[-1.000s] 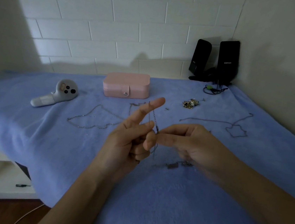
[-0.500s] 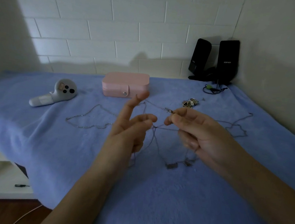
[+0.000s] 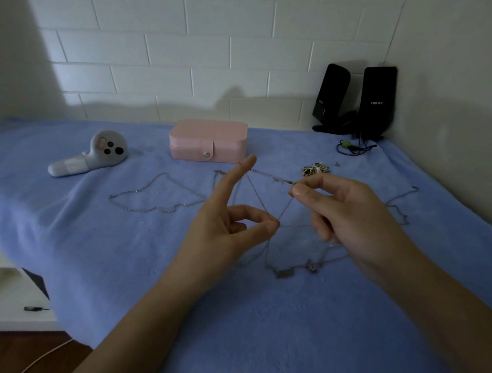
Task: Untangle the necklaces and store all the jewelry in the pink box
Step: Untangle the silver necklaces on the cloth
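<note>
Blue blanket point(image 3: 253, 325) covers the table. Both hands are up above it with a thin silver chain point(image 3: 267, 175) pulled between them. The left hand point(image 3: 227, 230) pinches the chain between its thumb and a bent finger, and its pointer finger sticks straight up with the chain touching the tip. The right hand point(image 3: 351, 223) pinches one end of the chain between its thumb and pointer finger; its other fingers are loosely bent. More of the chain hangs down to the blanket, where two small metal tags point(image 3: 285, 273) lie.

A pink box point(image 3: 208, 139) sits closed at the back, well apart from the hands. Another necklace point(image 3: 131, 210) lies spread out to the left. A third necklace point(image 3: 412, 191) lies to the right. A little pile of jewelry point(image 3: 315, 169) sits just behind the right hand. A grey controller point(image 3: 101, 154) lies left of the box, and black speakers point(image 3: 377, 103) stand in the corner.
</note>
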